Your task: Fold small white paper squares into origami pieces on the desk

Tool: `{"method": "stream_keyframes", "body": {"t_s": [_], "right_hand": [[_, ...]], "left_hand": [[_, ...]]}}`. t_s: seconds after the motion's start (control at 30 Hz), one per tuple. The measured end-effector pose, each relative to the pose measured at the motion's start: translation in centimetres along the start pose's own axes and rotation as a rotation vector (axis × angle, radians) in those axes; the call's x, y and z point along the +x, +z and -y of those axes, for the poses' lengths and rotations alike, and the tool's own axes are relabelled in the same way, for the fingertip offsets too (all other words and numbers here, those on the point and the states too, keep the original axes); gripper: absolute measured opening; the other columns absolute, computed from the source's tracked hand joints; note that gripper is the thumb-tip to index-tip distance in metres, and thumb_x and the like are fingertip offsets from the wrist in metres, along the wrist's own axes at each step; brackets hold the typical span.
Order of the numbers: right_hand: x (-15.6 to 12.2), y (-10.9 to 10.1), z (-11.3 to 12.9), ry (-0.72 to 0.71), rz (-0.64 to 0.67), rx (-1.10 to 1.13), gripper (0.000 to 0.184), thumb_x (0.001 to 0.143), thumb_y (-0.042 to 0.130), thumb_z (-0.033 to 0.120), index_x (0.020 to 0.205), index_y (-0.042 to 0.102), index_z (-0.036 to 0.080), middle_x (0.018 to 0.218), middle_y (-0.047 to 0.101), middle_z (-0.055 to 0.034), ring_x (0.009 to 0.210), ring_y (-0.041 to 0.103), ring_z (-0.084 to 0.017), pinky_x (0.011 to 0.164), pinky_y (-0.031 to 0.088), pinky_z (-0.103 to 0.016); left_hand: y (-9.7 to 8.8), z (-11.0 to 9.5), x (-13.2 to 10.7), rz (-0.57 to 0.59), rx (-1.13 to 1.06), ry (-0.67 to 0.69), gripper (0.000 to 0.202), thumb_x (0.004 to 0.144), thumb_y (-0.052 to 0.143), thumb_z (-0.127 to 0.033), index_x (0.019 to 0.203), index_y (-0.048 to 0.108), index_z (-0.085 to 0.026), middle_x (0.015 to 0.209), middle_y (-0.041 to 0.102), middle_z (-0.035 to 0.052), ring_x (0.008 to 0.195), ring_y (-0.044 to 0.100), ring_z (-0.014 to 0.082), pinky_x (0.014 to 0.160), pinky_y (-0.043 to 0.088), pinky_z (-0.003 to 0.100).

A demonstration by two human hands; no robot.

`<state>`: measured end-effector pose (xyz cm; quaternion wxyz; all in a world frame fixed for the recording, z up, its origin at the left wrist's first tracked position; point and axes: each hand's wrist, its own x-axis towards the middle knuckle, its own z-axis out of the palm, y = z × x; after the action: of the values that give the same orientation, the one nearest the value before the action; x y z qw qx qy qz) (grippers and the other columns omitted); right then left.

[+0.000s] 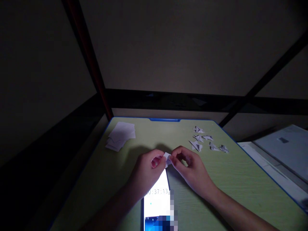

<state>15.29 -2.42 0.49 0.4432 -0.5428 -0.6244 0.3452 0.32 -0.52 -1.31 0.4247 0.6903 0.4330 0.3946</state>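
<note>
Both my hands meet over the middle of a green desk [115, 179]. My left hand [148, 170] and my right hand [190, 166] pinch a small folded piece of white paper [167, 158] between their fingertips. Just below the hands lies a lit phone [157, 205] with a timer on its screen. A loose stack of white paper squares [121, 135] lies at the desk's far left. Several small folded paper shapes [202, 141] lie at the far right.
The desk has a blue rim [165, 120] and stands against a dim wall. Dark metal bars [168, 101] of a frame cross behind and beside it. A pale flat surface [284, 150] lies to the right of the desk.
</note>
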Motion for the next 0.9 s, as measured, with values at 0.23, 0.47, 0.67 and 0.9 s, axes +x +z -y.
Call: {"method": "stream_keyframes", "body": {"t_s": [0.23,0.47,0.67,0.9], "right_hand": [[0.12,0.08,-0.34,0.03,0.028,0.072,0.005,0.073,0.053,0.02,0.069,0.051,0.018,0.065,0.051,0.0007,0.058,0.045,-0.013,0.054,0.035,-0.028],[-0.21,0.11,-0.17,-0.098,0.022,-0.003,0.006,0.075,0.052,0.016,0.07,0.052,0.018,0.067,0.054,-0.0004,0.062,0.048,-0.014,0.057,0.039,-0.029],[-0.42,0.14,-0.2,-0.178,0.0,-0.098,0.004,0.076,0.054,0.016,0.073,0.053,0.018,0.068,0.055,-0.001,0.063,0.05,-0.015,0.057,0.04,-0.03],[-0.61,0.03,-0.49,-0.345,-0.032,-0.239,0.005,0.076,0.055,0.012,0.073,0.054,0.017,0.071,0.056,-0.0023,0.067,0.052,-0.015,0.059,0.041,-0.03]], "left_hand": [[0.02,0.1,-0.08,-0.027,-0.063,-0.008,0.013,0.081,0.051,-0.021,0.083,0.062,-0.015,0.07,0.063,0.0013,0.061,0.056,0.012,0.055,0.043,0.023],[-0.03,-0.07,0.0,-0.019,-0.059,-0.007,0.013,0.082,0.05,-0.021,0.079,0.062,-0.016,0.066,0.06,-0.0005,0.058,0.054,0.011,0.053,0.041,0.021],[-0.11,0.01,0.03,-0.024,-0.01,0.005,0.013,0.083,0.049,-0.023,0.078,0.06,-0.016,0.065,0.058,-0.0011,0.059,0.053,0.0109,0.053,0.04,0.021],[-0.15,0.09,0.07,-0.027,0.034,0.036,0.016,0.084,0.049,-0.026,0.076,0.058,-0.016,0.064,0.057,-0.0016,0.058,0.052,0.0103,0.052,0.038,0.021]]}}
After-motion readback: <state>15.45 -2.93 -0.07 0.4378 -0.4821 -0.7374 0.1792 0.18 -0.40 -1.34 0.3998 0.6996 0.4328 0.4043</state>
